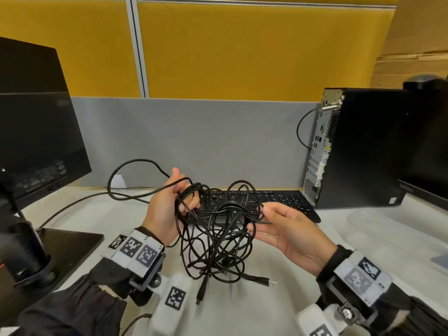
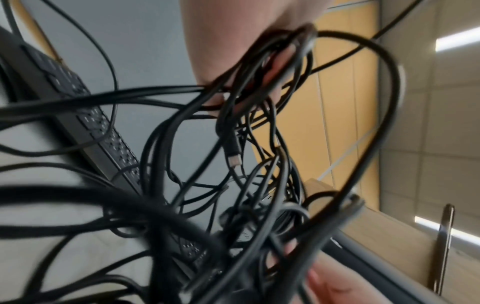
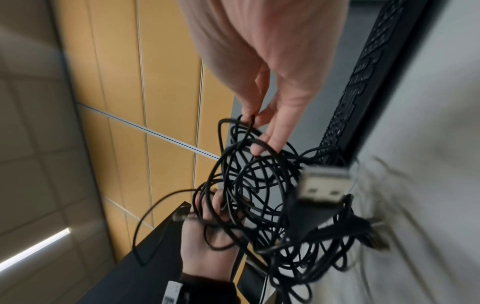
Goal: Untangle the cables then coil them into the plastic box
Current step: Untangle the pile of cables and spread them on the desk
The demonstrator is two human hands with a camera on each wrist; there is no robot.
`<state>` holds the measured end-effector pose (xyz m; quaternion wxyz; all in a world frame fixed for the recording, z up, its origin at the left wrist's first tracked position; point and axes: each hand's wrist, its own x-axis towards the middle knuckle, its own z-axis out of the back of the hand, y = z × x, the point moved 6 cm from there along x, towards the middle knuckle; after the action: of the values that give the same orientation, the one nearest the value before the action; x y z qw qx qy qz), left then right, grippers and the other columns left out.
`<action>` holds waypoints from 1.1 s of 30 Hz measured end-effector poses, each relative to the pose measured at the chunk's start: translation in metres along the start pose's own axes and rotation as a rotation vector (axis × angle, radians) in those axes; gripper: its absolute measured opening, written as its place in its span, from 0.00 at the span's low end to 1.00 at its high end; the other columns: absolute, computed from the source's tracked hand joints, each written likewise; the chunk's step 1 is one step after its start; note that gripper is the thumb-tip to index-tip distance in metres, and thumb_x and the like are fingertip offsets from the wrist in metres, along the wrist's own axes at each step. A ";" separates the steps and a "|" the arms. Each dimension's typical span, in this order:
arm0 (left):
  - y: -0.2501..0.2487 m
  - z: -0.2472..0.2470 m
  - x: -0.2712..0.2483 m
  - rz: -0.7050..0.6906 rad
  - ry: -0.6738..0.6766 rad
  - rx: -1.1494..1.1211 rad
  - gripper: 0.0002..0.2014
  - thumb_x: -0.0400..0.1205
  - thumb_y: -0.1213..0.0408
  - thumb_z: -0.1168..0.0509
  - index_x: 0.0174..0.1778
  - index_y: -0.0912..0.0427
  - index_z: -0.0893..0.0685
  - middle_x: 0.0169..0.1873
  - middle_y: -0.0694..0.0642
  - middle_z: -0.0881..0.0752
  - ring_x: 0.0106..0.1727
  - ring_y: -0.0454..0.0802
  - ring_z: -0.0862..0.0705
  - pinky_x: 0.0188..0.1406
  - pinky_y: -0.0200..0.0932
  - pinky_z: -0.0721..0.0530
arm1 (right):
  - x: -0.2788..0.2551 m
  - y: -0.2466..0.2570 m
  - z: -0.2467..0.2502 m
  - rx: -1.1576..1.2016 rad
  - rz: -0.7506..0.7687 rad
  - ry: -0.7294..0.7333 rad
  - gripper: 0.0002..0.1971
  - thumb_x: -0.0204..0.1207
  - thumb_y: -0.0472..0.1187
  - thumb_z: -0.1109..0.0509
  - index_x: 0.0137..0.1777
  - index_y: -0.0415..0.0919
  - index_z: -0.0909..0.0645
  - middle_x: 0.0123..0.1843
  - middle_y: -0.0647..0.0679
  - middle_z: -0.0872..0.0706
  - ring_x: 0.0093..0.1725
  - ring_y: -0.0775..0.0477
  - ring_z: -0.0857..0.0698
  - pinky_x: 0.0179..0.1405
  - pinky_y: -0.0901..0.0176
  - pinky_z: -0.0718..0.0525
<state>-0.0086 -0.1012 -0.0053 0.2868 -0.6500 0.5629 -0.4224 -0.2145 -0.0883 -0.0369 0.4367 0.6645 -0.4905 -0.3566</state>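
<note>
Two monitors are flanking the desk (image 1: 242, 311), a pale, matte surface: one monitor (image 1: 36, 132) far left on a flat black stand, the other's edge showing far right. Behind are running a grey felt divider (image 1: 206, 141) and mustard-yellow wall panels (image 1: 242, 49). A black tower PC (image 1: 358, 149) is standing upright at right, its perforated metal back facing the centre. A flat black keyboard (image 1: 286, 201) is lying between tower and hands, partly hidden by the cables.

The cables (image 1: 218, 238), thin, black and rubbery, are hanging in a loose knotted clump above the desk, held between both hands, with plug ends dangling at the bottom; one metal USB plug (image 3: 322, 185) is showing blurred in the right wrist view.

Left hand (image 1: 169, 209) is gripping several loops, fingers curled round them. Right hand (image 1: 288, 231) is pinching a strand between thumb and fingertip, remaining fingers extended.

A plastic box cannot be made out.
</note>
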 end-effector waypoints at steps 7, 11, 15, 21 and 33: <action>0.003 0.002 -0.010 -0.022 0.023 0.366 0.21 0.57 0.44 0.26 0.37 0.54 0.20 0.36 0.49 0.13 0.43 0.47 0.16 0.45 0.44 0.20 | 0.000 0.001 -0.007 0.059 0.094 0.002 0.06 0.84 0.36 0.43 0.47 0.38 0.26 0.40 0.40 0.15 0.45 0.37 0.12 0.46 0.48 0.10; 0.011 0.003 -0.013 0.038 0.078 0.804 0.36 0.52 0.42 0.22 0.50 0.51 0.30 0.57 0.42 0.18 0.62 0.42 0.19 0.65 0.45 0.25 | -0.002 -0.002 -0.012 0.067 0.123 0.050 0.06 0.84 0.38 0.42 0.48 0.39 0.26 0.37 0.42 0.13 0.49 0.39 0.12 0.52 0.46 0.12; 0.007 0.003 -0.013 -0.070 -0.042 1.003 0.33 0.59 0.51 0.18 0.52 0.51 0.31 0.54 0.43 0.18 0.59 0.43 0.19 0.62 0.47 0.22 | -0.003 -0.008 -0.018 0.066 0.107 0.090 0.05 0.83 0.38 0.42 0.50 0.38 0.26 0.34 0.42 0.16 0.46 0.43 0.14 0.57 0.40 0.15; -0.004 -0.004 -0.017 -0.262 -0.031 0.848 0.27 0.64 0.69 0.20 0.37 0.54 0.37 0.31 0.50 0.21 0.34 0.45 0.20 0.38 0.36 0.19 | -0.002 0.006 -0.011 0.006 0.114 0.123 0.06 0.84 0.36 0.44 0.46 0.39 0.28 0.24 0.50 0.30 0.29 0.53 0.24 0.50 0.55 0.17; 0.008 0.001 -0.012 -0.257 -0.014 0.874 0.28 0.61 0.58 0.20 0.37 0.55 0.37 0.29 0.57 0.27 0.28 0.41 0.26 0.31 0.30 0.22 | 0.001 0.029 0.005 -0.411 0.172 0.029 0.06 0.84 0.38 0.40 0.45 0.39 0.28 0.25 0.51 0.40 0.20 0.57 0.43 0.14 0.69 0.43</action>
<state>-0.0119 -0.0910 -0.0148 0.4832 -0.5353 0.2449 -0.6481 -0.2286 -0.0942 -0.0121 0.5989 0.5221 -0.4560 -0.4010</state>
